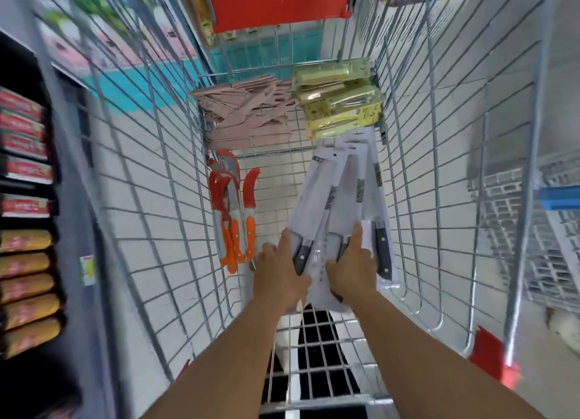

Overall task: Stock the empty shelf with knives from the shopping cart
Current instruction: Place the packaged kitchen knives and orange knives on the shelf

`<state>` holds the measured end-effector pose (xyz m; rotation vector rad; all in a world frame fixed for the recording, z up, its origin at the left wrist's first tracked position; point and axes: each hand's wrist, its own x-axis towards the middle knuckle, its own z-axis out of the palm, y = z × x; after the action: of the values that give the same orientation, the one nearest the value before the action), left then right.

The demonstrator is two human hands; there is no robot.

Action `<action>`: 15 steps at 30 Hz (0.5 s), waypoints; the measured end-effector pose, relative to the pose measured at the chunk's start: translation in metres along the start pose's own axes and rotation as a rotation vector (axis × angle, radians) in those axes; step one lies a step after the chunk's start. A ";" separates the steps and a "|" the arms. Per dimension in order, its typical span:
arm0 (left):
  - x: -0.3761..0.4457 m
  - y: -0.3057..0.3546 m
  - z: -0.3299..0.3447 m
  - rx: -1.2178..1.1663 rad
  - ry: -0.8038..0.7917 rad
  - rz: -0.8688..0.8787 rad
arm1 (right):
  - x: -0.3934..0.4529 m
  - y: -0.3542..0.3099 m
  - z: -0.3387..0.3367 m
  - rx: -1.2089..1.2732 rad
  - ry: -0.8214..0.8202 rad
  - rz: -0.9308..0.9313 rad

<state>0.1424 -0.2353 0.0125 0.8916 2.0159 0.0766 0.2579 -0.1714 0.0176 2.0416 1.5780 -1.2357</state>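
I have both hands, left hand (pixel 281 272) and right hand (pixel 353 269), gripping the carded knives (pixel 329 199) at their handle ends in the cart (pixel 150 180); the cards look slippery and probably bendy, so I hold near the stiff, heavier handles.
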 end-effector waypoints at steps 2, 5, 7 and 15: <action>-0.012 0.001 -0.010 0.004 0.020 0.011 | -0.015 0.000 -0.007 0.050 0.008 -0.006; -0.033 0.003 -0.028 0.021 0.053 0.053 | -0.038 -0.002 -0.019 0.029 0.027 -0.011; -0.048 0.006 -0.042 0.023 0.052 0.041 | -0.052 -0.006 -0.023 0.007 0.064 -0.021; -0.123 0.004 -0.085 -0.001 0.162 0.068 | -0.129 -0.020 -0.033 0.158 0.141 -0.135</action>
<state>0.1214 -0.2853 0.1520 0.9810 2.1338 0.1928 0.2502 -0.2263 0.1403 2.1932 1.7594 -1.3285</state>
